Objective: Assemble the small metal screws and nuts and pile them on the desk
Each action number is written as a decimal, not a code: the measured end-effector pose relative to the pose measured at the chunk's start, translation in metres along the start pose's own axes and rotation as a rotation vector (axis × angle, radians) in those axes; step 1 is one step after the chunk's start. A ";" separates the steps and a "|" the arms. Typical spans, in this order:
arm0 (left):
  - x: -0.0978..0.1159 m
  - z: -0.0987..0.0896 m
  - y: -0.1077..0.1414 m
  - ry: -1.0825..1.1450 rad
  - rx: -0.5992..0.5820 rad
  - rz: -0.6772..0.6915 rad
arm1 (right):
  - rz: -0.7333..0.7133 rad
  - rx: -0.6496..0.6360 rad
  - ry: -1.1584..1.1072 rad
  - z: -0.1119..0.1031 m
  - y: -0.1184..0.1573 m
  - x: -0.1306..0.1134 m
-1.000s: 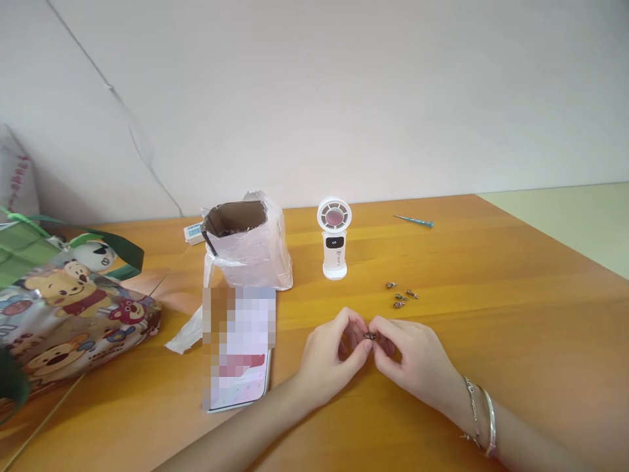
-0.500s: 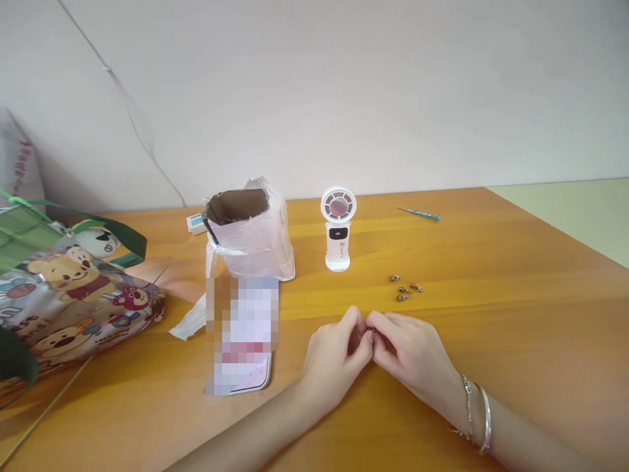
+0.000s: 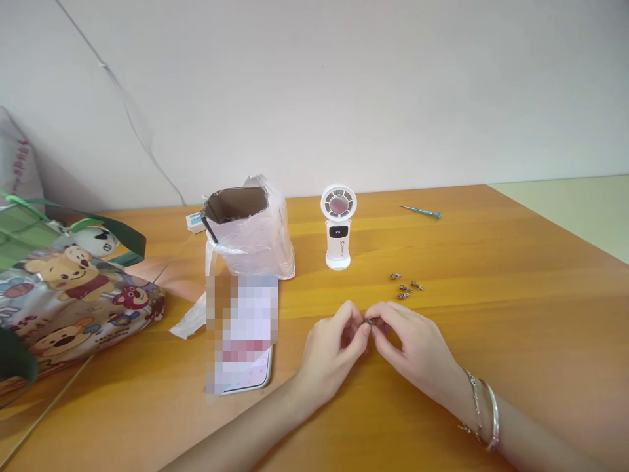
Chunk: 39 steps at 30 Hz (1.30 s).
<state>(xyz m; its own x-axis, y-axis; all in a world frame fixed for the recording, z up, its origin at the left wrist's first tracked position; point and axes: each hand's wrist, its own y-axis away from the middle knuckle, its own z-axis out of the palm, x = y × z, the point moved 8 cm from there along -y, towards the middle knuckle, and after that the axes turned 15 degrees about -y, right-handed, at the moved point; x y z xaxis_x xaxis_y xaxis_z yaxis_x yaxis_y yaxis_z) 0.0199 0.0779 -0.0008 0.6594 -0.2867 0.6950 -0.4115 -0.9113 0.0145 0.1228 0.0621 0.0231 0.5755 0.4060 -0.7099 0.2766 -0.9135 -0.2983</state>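
My left hand [image 3: 328, 354] and my right hand [image 3: 419, 342] meet fingertip to fingertip above the wooden table [image 3: 491, 314]. Pinched between them is a small dark metal part [image 3: 369, 322], mostly covered by the fingers. Both hands are closed on it. Just beyond my right hand lie several small screw-like metal pieces: one piece [image 3: 395, 276] sits farthest back, another piece [image 3: 417, 286] to the right, and a third piece [image 3: 403, 296] nearest my hands. Their exact kind is too small to make out.
A white handheld fan [image 3: 338, 246] stands upright behind my hands. A teal-handled screwdriver [image 3: 430, 214] lies at the back right. To the left are an open carton [image 3: 255, 239] in plastic wrap, a phone [image 3: 253, 377] and a cartoon-print bag [image 3: 93, 308]. A pale wall [image 3: 393, 98] rises behind.
Both hands have risen slightly in view, and the fingertips have shifted a little around the small part, showing slightly more of it. The loose pieces have stayed put.
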 end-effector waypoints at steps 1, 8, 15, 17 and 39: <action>0.001 -0.001 0.000 -0.004 -0.007 0.009 | -0.020 0.010 0.014 -0.002 0.000 -0.001; 0.009 -0.004 0.002 0.009 -0.095 0.069 | -0.134 0.024 0.014 -0.007 0.001 -0.006; 0.012 0.001 0.003 0.133 -0.161 0.144 | 0.036 -0.125 -0.368 0.002 -0.001 -0.001; 0.013 0.003 0.004 0.151 -0.169 0.150 | 0.063 -0.152 -0.437 0.005 0.000 0.000; 0.010 0.011 0.005 0.096 -0.231 0.225 | 0.059 -0.236 -0.420 0.016 0.003 0.004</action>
<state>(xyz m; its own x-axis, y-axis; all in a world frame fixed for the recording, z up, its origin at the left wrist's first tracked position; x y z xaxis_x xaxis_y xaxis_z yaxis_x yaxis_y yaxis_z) 0.0315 0.0671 -0.0018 0.4781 -0.4336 0.7638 -0.6789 -0.7342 0.0082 0.1141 0.0610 0.0094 0.2485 0.2641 -0.9319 0.4474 -0.8846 -0.1314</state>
